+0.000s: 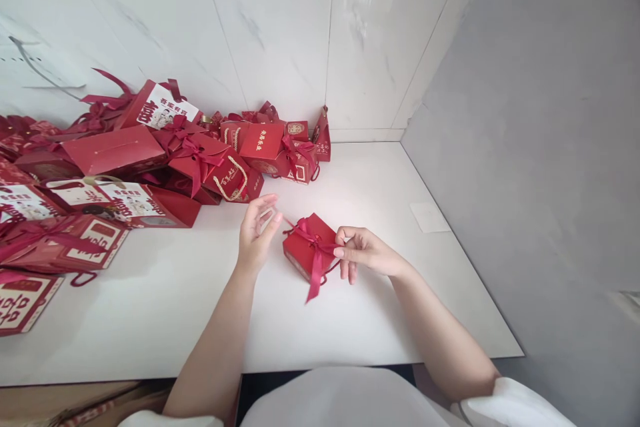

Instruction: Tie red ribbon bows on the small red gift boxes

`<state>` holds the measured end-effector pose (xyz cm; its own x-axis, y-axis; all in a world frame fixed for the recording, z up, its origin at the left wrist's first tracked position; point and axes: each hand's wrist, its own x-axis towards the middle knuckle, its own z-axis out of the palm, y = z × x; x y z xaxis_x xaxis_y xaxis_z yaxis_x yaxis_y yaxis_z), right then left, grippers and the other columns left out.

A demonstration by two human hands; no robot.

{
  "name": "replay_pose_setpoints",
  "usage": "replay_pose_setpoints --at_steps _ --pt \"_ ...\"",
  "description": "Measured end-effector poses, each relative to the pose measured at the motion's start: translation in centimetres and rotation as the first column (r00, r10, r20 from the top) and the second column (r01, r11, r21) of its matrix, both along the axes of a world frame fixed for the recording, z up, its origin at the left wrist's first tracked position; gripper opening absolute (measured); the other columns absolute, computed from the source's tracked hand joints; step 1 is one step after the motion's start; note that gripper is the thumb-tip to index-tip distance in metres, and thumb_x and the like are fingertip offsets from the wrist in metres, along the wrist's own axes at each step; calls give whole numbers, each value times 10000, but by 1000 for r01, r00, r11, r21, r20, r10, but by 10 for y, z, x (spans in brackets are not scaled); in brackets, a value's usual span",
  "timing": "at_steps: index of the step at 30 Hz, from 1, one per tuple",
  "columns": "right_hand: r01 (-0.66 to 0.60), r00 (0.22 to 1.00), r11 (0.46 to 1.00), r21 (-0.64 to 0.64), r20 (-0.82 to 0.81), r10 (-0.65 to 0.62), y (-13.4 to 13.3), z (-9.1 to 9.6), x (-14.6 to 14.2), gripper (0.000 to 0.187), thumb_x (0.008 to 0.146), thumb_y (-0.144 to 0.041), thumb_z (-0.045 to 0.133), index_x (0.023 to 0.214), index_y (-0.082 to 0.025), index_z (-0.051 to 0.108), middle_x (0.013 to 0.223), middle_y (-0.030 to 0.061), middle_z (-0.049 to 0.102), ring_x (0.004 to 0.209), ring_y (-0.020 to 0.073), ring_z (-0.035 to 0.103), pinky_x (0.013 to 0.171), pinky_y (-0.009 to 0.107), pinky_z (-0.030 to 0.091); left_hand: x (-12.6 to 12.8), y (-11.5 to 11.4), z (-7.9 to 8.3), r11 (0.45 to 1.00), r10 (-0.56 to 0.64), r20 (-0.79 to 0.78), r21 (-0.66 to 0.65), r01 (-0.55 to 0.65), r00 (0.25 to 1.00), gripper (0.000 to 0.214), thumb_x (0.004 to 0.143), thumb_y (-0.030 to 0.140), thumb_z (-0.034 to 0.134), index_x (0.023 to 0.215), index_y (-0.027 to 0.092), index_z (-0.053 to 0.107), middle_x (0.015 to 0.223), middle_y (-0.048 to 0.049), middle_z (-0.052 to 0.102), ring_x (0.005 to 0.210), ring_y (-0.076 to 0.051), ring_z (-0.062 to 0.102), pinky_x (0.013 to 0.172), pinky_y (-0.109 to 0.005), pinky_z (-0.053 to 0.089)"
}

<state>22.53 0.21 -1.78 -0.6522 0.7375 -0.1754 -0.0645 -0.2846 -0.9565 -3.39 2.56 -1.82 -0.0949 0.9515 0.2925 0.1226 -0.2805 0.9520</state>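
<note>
The small red gift box (303, 247) lies mid-tabletop (360, 327), between my hands. My right hand (363, 250) pinches its ribbon (316, 270) at the bow. My left hand (256, 230) is open, fingers spread, just beside the box. I judge that both ribbon tails need even tension. The marble-tiled walls (275, 27) meet the white tabletop, and a pile of red gift boxes (150, 153) sits back left.

Two bare hands showing: left hand (256, 232), right hand (361, 252). One small red box (307, 248) lying between them, with one ribbon (316, 267) running round it. Red gift boxes (115, 150) piling up at left: well over ten, overlap hiding exact count. At least five showing white printed faces. One rope handle (231, 180) showing plainly. One white table (350, 320) bearing all. One pale paper slip (430, 217) lying alone.
</note>
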Motion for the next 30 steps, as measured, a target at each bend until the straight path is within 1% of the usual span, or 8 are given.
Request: replay_pose_setpoints --at_steps 4,6,11,13,15,19,25,30 --pt "15 1000 1000 7 8 -15 2 -1 4 348 882 -441 723 813 -205 477 614 15 745 446 148 680 427 200 536 -9 2 0 997 65 54 27 -66 996 329 864 428 680 1135 243 656 1256 -83 654 1242 -249 579 1049 -392 451" --pt "4 1000 1000 3 14 -4 2 -1 6 326 889 -453 712 849 -201 510 607 12 741 448 151 681 436 210 547 -11 3 3 999 32 34 5 -32 999 256 866 422 680 1023 222 707 1177 -82 681 1190 -248 604 1028 -383 466" --pt "-53 998 999 -2 46 53 3 -1 9 323 906 -489 678 903 -178 589 614 20 742 459 150 687 451 215 559 0 -10 20 963 -246 -74 -136 234 967 227 844 425 699 813 209 761 1098 -98 690 1115 -270 634 985 -411 518" --pt "-54 997 999 -4 47 54 4 -1 9 335 911 -501 667 891 -174 596 602 19 736 465 153 693 448 210 554 10 -20 27 923 -364 -184 -204 327 913 219 860 425 681 822 232 777 1167 -92 671 1155 -275 619 1010 -421 510" --pt "-54 997 999 -4 46 55 4 -1 9 346 914 -510 659 871 -173 595 593 19 732 469 156 697 445 204 547 21 -29 30 898 -427 -305 -257 358 851 187 874 409 669 855 262 783 1240 -70 644 1188 -268 603 1025 -415 500" --pt "-64 997 998 16 42 64 5 -1 9 337 901 -491 684 836 -175 591 611 20 743 470 149 694 467 214 558 33 -38 28 911 -404 -438 -270 311 803 114 852 363 691 849 259 738 1249 -46 627 1167 -243 611 1011 -388 497" --pt "-37 999 999 34 30 36 4 -1 7 317 905 -457 690 804 -176 586 588 -3 724 482 139 693 471 204 557 32 -35 25 882 -466 -438 -301 363 769 112 872 335 654 834 230 647 1250 -44 612 1144 -216 621 1003 -357 485" --pt "-9 999 1000 13 33 8 3 -4 3 333 911 -465 676 775 -183 563 507 -27 675 415 123 648 384 166 481 31 -34 27 852 -520 -426 -323 412 741 91 883 294 619 826 223 616 1270 -51 590 1200 -220 593 1016 -348 466"
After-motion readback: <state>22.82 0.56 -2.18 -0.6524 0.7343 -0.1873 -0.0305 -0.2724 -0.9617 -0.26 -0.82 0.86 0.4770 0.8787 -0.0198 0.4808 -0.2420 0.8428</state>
